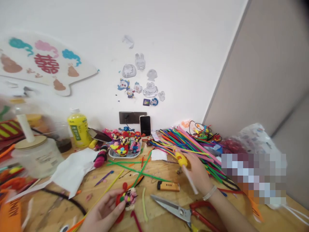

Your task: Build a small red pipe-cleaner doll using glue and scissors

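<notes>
Figure [130, 197] pinched in left hand [106, 207], glue gun [180, 158] gripped in right hand [197, 171], axis slanting, nozzle [174, 149] toward wall [183, 80]

“囍” on cutout [49, 62], “AUN” on strip [13, 212]

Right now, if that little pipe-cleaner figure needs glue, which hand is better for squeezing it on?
Probably the right hand: it holds the yellow glue gun, with a white glue stick poking out. The left hand pinches the pipe-cleaner figure, so it seems better for steadying.
</notes>
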Tool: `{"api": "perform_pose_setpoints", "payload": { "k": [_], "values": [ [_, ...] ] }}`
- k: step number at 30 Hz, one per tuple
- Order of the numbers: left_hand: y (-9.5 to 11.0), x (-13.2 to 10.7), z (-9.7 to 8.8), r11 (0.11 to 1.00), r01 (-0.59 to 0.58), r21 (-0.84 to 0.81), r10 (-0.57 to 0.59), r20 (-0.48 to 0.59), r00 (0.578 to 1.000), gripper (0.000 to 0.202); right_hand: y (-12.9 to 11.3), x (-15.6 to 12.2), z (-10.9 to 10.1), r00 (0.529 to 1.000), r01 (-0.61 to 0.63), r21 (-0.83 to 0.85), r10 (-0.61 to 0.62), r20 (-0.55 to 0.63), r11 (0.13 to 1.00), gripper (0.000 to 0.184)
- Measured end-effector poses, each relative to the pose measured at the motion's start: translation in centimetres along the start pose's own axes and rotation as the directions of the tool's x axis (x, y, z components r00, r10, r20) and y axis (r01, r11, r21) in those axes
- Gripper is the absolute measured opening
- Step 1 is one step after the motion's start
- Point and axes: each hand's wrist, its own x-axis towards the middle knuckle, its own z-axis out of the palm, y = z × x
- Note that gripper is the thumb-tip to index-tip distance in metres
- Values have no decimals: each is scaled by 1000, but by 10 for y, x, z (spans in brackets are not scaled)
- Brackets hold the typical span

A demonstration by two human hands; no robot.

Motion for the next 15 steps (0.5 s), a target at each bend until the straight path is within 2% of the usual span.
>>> {"api": "perform_pose_setpoints", "payload": {
  "k": [3,7,9,11,15],
  "values": [
    [3,-1,4,996,12,-93,-13,-4,1000,45,-8,-4,-7,995,-71,299,91,-52,952,30],
    [4,-1,5,989,-15,-150,12,-18,1000,42,-30,-19,-7,983,-169,556,183,30,814,34],
    [6,-3,6,989,-17,-150,15,-10,1000,40,-39,-26,-3,986,-155,579,166,34,801,35],
    [8,-6,7,989,-20,-144,19,-4,1000,38,-43,-29,4,990,-137,547,132,48,826,35],
    [10,-11,9,993,-46,-109,45,-9,999,38,-41,-25,14,985,-172,504,146,91,847,37]
  ]
}}
